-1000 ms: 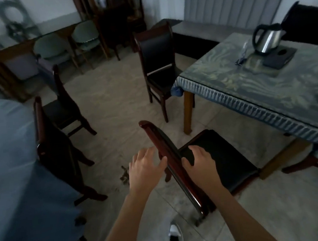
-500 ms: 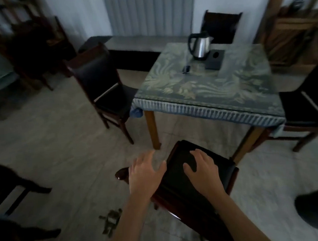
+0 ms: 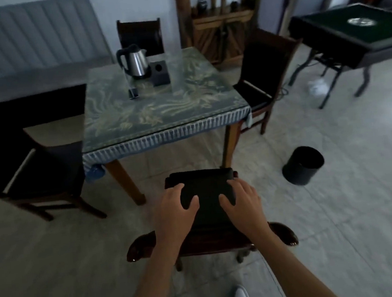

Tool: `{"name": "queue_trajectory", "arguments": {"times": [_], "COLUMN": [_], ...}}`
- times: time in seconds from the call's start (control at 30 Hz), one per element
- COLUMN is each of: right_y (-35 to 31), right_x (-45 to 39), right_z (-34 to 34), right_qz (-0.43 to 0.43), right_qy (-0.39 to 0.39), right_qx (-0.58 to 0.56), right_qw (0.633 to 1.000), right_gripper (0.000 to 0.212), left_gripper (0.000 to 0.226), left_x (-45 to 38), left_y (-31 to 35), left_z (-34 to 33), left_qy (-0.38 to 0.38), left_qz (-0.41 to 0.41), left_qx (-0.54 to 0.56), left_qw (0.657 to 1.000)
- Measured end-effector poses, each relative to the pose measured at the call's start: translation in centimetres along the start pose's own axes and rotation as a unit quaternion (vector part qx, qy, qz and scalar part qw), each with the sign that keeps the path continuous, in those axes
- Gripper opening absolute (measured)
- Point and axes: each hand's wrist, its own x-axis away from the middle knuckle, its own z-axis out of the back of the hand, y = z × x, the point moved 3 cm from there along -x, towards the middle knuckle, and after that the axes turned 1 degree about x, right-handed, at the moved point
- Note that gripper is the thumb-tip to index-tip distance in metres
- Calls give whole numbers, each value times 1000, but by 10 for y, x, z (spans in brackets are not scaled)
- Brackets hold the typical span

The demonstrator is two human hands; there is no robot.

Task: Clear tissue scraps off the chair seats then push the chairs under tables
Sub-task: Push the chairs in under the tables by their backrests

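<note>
My left hand and right hand rest side by side, fingers spread and relaxed, gripping nothing, on the black padded chair right in front of me. The table lies straight ahead on the far side of the chair, whose front edge sits just short of the gap between the two near wooden legs, so I judge a straight push away from me would do it. The seat looks smooth and scrap-free, the top rail glossy dark wood, the tablecloth patterned and fringed.
</note>
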Motion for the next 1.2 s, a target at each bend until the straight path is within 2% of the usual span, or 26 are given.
{"name": "queue_trajectory", "arguments": {"times": [0.07, 0.13, 0.2, 0.3, 0.37, 0.4, 0.47, 0.53, 0.63, 0.7, 0.77, 0.93, 1.07, 1.2], "right_y": [7, 12, 15, 15, 20, 24, 31, 36, 43, 44, 43, 45, 48, 51], "right_x": [11, 26, 47, 90, 113, 121, 129, 124, 107, 92, 80, 68, 66, 66], "right_z": [-5, -7, -8, -16, -34, -44, -56, -58, -63, -67, -71, -81, -82, -82], "right_qz": [-45, -105, -165, -247, -327, -375, -452, -481, -475, -467, -467, -479, -477, -491], "right_qy": [7, 21, 40, 87, 99, 96, 89, 82, 79, 75, 74, 91, 97, 105], "right_qx": [-52, -154, -274, -406, -478, -515, -582, -629, -685, -717, -725, -714, -711, -684], "right_qw": [998, 982, 947, 876, 809, 765, 670, 605, 546, 512, 500, 502, 507, 529], "right_gripper": [56, 50, 43, 21, 20, 25, 31, 27, 28, 40, 44, 44, 40, 39], "left_gripper": [61, 59, 50, 21, 22, 26, 30, 31, 38, 40, 43, 52, 57, 56], "left_x": [9, 20, 34, 64, 84, 93, 107, 111, 106, 104, 101, 95, 86, 80], "left_y": [-2, -6, -12, -20, -27, -31, -43, -49, -53, -53, -56, -65, -68, -67], "left_z": [-6, -11, -12, -10, -15, -21, -38, -49, -58, -59, -61, -65, -68, -69], "left_qy": [-16, -29, -38, -17, -13, -17, -32, -25, -2, 6, 13, 24, 8, 44], "left_qz": [-6, -3, 44, 126, 229, 301, 441, 521, 553, 569, 584, 603, 595, 580], "left_qx": [9, 32, 112, 263, 352, 388, 448, 507, 542, 551, 556, 570, 587, 609], "left_qw": [1000, 999, 992, 956, 908, 871, 777, 686, 633, 610, 591, 557, 549, 540]}}
